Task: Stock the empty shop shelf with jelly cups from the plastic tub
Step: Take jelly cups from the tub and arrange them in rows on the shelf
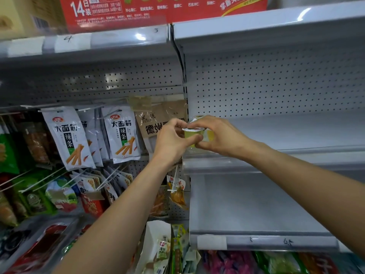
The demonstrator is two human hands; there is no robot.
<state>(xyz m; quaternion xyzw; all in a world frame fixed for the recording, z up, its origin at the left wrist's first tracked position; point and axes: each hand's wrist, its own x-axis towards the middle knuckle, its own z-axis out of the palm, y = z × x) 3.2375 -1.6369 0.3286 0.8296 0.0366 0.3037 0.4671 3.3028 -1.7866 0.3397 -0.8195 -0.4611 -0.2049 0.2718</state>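
Observation:
A small green jelly cup (190, 134) with a white foil lid is held at the left end of the bare white shelf (286, 131). My left hand (171, 141) pinches it from the left, thumb under and fingers over the lid. My right hand (215, 135) grips it from the right, and a yellowish cup (209, 135) shows under its palm. Behind the fingers another cup (198, 117) stands at the shelf's back left corner. The plastic tub is out of view.
White snack packets (68, 138) and a brown paper bag (158, 119) hang on pegs just left of the shelf. A second bare shelf (256, 204) lies below, with packaged goods (276, 262) under it. A red box (158, 10) sits on the shelf overhead.

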